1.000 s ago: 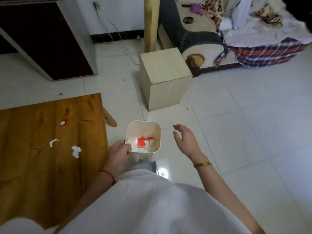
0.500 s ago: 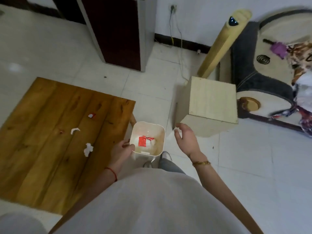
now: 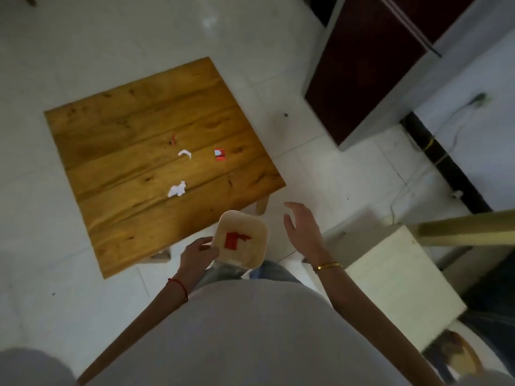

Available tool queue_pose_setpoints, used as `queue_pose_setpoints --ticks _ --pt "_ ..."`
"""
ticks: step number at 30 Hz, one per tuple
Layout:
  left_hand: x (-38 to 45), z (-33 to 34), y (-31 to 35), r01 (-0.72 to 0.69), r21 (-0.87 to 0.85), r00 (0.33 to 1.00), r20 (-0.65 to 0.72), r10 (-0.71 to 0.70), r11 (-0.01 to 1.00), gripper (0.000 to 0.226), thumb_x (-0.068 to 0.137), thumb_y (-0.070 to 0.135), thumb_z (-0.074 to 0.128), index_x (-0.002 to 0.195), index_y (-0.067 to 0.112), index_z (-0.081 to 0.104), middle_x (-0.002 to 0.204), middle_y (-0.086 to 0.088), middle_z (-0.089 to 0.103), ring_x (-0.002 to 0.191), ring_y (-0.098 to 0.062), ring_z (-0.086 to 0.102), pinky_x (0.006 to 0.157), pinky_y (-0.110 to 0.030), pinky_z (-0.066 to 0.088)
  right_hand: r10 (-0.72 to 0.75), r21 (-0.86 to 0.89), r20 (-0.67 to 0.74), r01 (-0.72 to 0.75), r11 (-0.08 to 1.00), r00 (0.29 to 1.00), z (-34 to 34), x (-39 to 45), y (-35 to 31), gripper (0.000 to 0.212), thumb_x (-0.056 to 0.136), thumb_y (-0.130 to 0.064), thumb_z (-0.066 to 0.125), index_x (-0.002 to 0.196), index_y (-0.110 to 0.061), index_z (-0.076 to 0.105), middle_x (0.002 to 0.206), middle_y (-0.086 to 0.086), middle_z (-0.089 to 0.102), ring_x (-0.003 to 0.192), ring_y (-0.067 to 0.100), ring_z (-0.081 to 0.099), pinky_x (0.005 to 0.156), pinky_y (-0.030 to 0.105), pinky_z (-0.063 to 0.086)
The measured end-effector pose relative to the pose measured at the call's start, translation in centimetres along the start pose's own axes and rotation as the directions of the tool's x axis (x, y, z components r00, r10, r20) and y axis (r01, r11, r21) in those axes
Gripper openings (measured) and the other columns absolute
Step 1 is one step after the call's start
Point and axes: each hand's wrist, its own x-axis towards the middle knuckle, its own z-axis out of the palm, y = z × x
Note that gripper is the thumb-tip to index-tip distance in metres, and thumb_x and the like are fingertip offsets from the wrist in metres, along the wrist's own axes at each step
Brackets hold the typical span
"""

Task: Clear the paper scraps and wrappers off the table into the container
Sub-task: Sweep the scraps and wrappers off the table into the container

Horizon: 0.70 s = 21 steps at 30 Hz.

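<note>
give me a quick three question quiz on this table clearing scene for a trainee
1. True or false: the left hand grips the container by its rim.
2. How many bits lie on the table? A) two B) four C) seven
3. Fill in: the right hand is open and holds ____.

Key: 1 true. 2 B: crumpled white scrap, curved white scrap, red and white wrapper, small red bit. 3 nothing.

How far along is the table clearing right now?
Partly done: a red wrapper already lies in the container. The left hand holds the container by its rim; the right hand is open and empty. Left on the table: a crumpled white scrap, a curled white scrap, a red-and-white wrapper and a small red bit.
</note>
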Motion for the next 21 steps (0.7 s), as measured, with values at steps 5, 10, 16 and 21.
queue_pose_setpoints --ticks 5,10,16,21 --pt "-0.5 2.1 -1.8 0.085 -0.191 0.983 -0.143 -0.114 0.978 0.035 0.074 0.022 0.064 0.109 0.024 0.067 0.100 -0.004 0.073 0.095 -0.024 0.066 0.093 -0.044 0.053 -0.157 -0.020 0.128 0.160 0.987 0.979 0.4 4.8 -0.4 0.037 0.097 -0.025 0.046 0.132 -0.015 0.047 0.131 0.009 0.053 0.120 0.022 0.050 0.094 0.025 0.038" --pt "-0.8 3.6 -3.4 0.119 -0.313 0.954 -0.226 -0.196 0.942 0.036 0.079 0.017 0.062 0.114 0.020 0.066 0.096 -0.006 0.072 0.077 -0.016 0.061 0.069 -0.024 0.049 -0.257 -0.044 0.222 0.273 0.961 0.941 2.3 8.5 -2.4 0.040 0.097 -0.023 0.045 0.136 -0.013 0.044 0.138 0.010 0.046 0.126 0.023 0.043 0.104 0.037 0.041" --pt "0.9 4.5 -5.1 0.167 -0.383 0.934 -0.234 -0.270 0.908 0.040 0.078 0.016 0.063 0.118 0.018 0.064 0.099 -0.007 0.072 0.080 -0.018 0.063 0.068 -0.023 0.048 -0.336 -0.086 0.311 0.379 0.922 0.889 6.1 12.4 -4.7 0.041 0.099 -0.024 0.044 0.138 -0.013 0.043 0.145 0.007 0.041 0.135 0.023 0.036 0.109 0.039 0.037" --pt "4.1 4.5 -6.2 0.191 -0.430 0.921 -0.232 -0.313 0.882 0.040 0.079 0.016 0.065 0.119 0.019 0.063 0.106 -0.007 0.069 0.093 -0.021 0.063 0.079 -0.027 0.049 -0.382 -0.069 0.399 0.442 0.894 0.834 10.2 15.9 -6.3 0.045 0.099 -0.023 0.042 0.143 -0.013 0.038 0.151 0.005 0.034 0.140 0.020 0.029 0.111 0.036 0.033"
